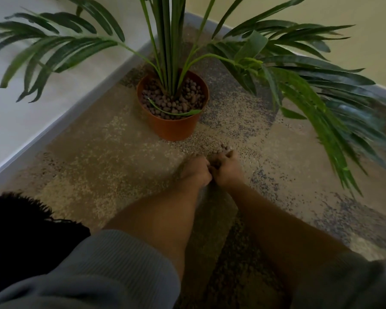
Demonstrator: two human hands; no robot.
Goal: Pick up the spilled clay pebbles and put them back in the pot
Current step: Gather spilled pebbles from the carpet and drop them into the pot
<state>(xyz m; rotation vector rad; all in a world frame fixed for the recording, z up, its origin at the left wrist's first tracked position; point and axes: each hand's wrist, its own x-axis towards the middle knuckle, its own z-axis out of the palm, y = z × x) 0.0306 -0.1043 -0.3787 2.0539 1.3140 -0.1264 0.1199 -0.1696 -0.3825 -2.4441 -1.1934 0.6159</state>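
One orange pot [173,128] stands on the floor [94,152], holding one palm plant [172,41]. The clay pebbles in the pot [163,103] are too many to count, several dozen at least. A few spilled pebbles [225,147] show on the floor, about three or four, blurred. Two hands are in view, the left hand [195,171] and the right hand [226,169]. Two grey sleeves [112,264] show.

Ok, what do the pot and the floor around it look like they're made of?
The pot looks like thin plastic in a matte terracotta orange: smooth, even wall and a fine rim, though fired clay can't be ruled out. The floor looks like short-pile carpet or a rug, speckled in tan and grey patches with a grainy surface. The pebbles by the hands blend into it.
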